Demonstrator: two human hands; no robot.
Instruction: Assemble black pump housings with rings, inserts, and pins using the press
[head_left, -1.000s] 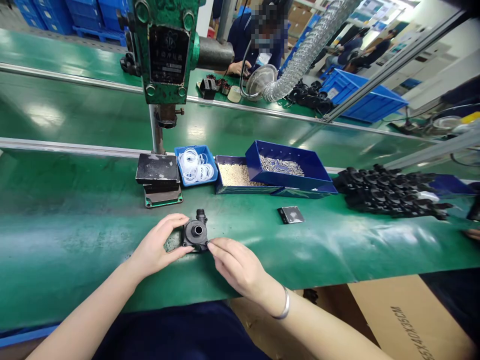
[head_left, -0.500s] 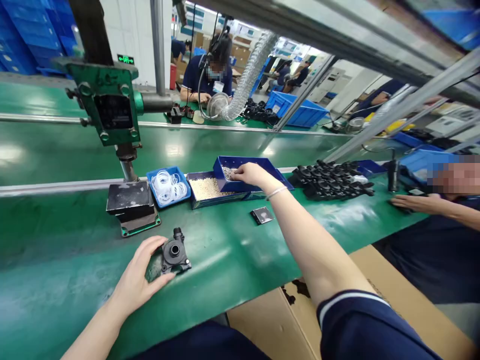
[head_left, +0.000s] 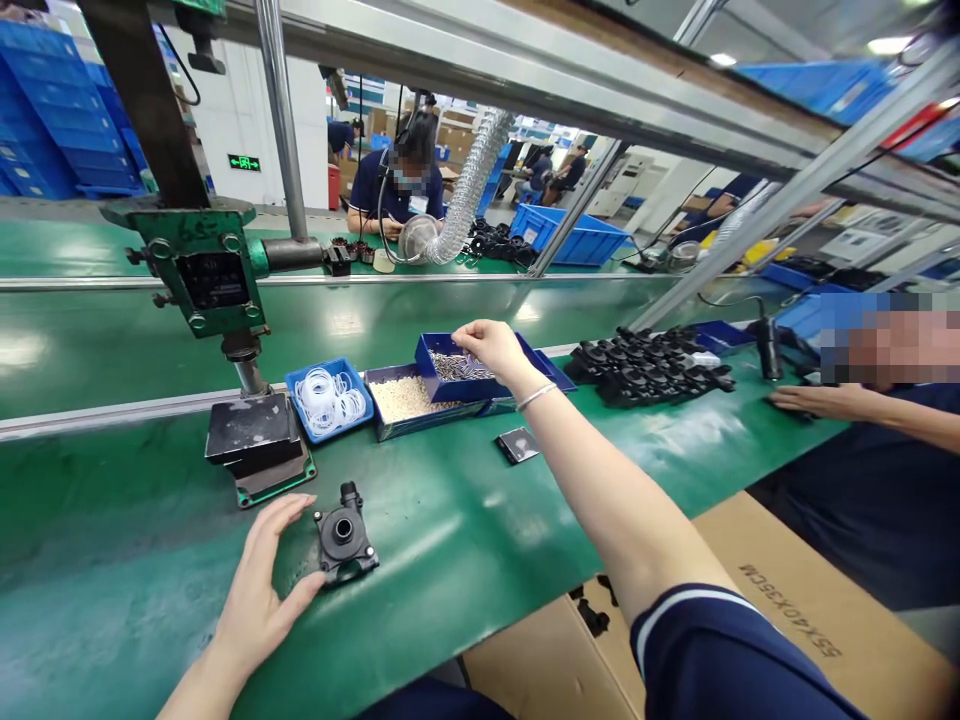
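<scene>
A black plastic pump housing [head_left: 344, 538] with a round central opening and a short spout lies on the green bench in front of me. Around its left side curves my left hand [head_left: 262, 580], fingers and thumb spread; the thumb tip is at the housing's lower edge, and I cannot tell if it touches. My right hand [head_left: 489, 348] is raised just over the dark blue bin [head_left: 480, 389] of small metal pins [head_left: 454, 367]. Its thumb and fingertips are pinched together, and whatever is between them is too small to make out.
Left of the bin are a tray of cream-coloured pieces [head_left: 409, 398] and a blue tray of white rings [head_left: 330, 400]. A green press [head_left: 217, 280] stands at left. A small black block [head_left: 519, 445] and a pile of black parts [head_left: 645, 368] lie rightward. A co-worker's hand [head_left: 825, 400] is at far right.
My right hand has lifted out of the metal pins to above the bin, fingertips pinched. My left fingers have drawn slightly away from the housing. The camera view has tilted up a little.
</scene>
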